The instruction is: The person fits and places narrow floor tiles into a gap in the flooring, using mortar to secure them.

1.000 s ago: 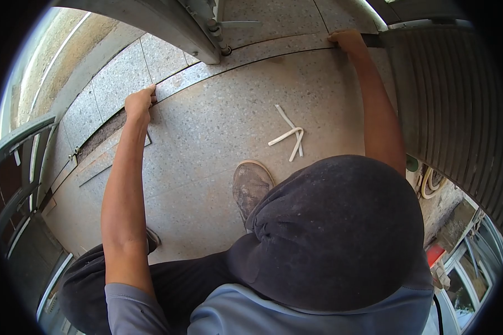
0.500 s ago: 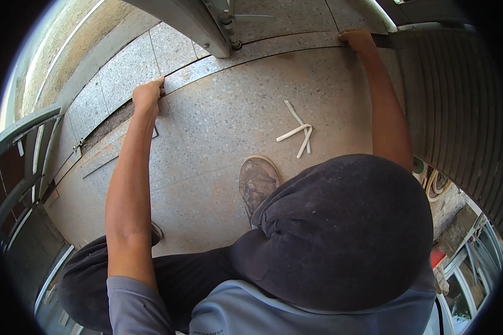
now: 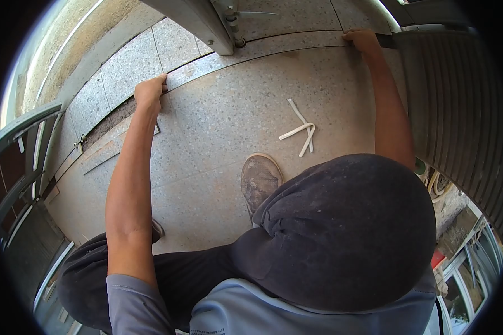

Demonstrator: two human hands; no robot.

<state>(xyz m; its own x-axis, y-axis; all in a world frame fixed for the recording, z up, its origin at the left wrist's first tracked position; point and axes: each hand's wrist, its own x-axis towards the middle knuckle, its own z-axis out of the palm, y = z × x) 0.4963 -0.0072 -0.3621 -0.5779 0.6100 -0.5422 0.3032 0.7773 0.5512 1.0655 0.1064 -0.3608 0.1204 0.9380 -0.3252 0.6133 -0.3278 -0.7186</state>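
Note:
A long, narrow speckled stone strip (image 3: 285, 42) lies along the floor joint between the large terrazzo tiles. My left hand (image 3: 150, 92) is closed at its left end, thumb on top and fingers curled at the end. At the far right end my right hand (image 3: 363, 40) grips the strip, with its fingertips partly hidden. Left of the strip, the joint continues as an open groove (image 3: 112, 118) with a rough grey bottom. Beside that groove, partly behind my left forearm, is a flat piece with a dark edge (image 3: 101, 163).
A metal post (image 3: 198, 25) with a bolt (image 3: 233, 25) stands just beyond the strip. Bent white strips (image 3: 304, 131) lie on the floor near my shoe (image 3: 261, 178). A ribbed panel (image 3: 458, 100) borders the right side, and a metal frame (image 3: 28, 134) stands at the left.
The view has shifted slightly. Both hands keep their places at the two ends of the stone strip, and no other movement is visible.

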